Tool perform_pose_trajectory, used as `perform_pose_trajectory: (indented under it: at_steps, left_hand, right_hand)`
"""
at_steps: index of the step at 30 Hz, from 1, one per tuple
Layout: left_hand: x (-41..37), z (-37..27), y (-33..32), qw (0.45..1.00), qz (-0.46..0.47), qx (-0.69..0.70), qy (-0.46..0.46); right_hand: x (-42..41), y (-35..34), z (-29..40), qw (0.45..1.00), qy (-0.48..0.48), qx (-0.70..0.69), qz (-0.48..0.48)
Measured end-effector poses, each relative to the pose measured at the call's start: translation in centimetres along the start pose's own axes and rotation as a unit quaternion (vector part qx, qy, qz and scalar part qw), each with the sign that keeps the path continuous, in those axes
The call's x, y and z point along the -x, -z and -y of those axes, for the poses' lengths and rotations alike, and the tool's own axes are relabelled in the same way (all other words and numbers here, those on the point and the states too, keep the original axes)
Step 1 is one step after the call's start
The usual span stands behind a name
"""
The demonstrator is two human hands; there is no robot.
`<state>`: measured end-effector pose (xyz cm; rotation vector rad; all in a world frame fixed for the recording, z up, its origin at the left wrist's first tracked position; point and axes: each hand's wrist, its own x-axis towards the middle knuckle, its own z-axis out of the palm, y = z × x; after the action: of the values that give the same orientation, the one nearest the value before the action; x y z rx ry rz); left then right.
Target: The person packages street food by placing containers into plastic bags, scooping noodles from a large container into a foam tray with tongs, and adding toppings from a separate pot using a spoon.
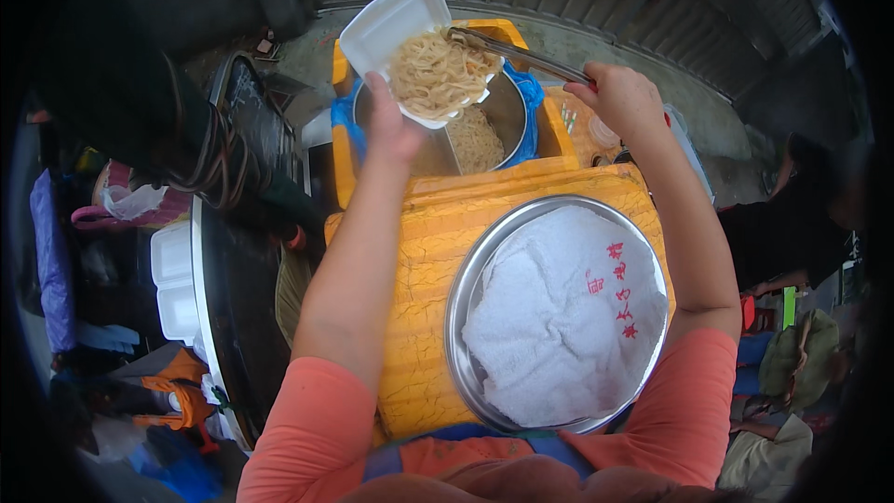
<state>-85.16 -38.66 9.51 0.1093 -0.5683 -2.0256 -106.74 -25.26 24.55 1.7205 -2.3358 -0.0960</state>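
My left hand [391, 119] supports an unfolded white foam takeout box [394, 24], its thumb along the near edge. Noodles [440, 73] fill the box's lower half. In my right hand [621, 98] are metal tongs [531, 61], whose tips touch the noodles near the hinge side. Below the box stands a round metal pot [515, 105] with a divider and more noodles [477, 143] inside. Blue plastic [531, 94] surrounds the pot within a yellow insulated box [559, 136]. Closer to me, a white cloth [559, 314] lies in a round metal tray [461, 279].
The tray rests on a cracked yellow lid [419, 307]. A clear plastic cup [602, 131] stands on a wooden surface at right. White foam boxes [173, 279] lie beside a dark round table [237, 307] at left. People [782, 223] are at the right.
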Motion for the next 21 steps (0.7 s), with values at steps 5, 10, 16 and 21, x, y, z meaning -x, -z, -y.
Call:
perform_pose_trajectory:
  at_steps: [5,10,16,21]
  left_hand:
    - [-0.4,0.3,0.3,1.000,-0.011,-0.002,-0.004]
    - [-0.2,0.0,0.3,1.000,-0.015,0.002,-0.016]
    - [-0.2,-0.1,0.1,0.999,-0.028,-0.007,-0.033]
    - [-0.3,0.0,-0.3,1.000,-0.010,-0.007,-0.026]
  right_hand:
    - [1.3,1.4,0.5,0.974,0.116,0.143,-0.131]
    - [3.2,7.1,-1.2,0.973,0.074,0.177,-0.132]
    - [3.8,7.0,-3.5,0.990,-0.015,0.119,0.075]
    - [3.4,3.9,-3.1,0.996,0.008,0.046,0.075]
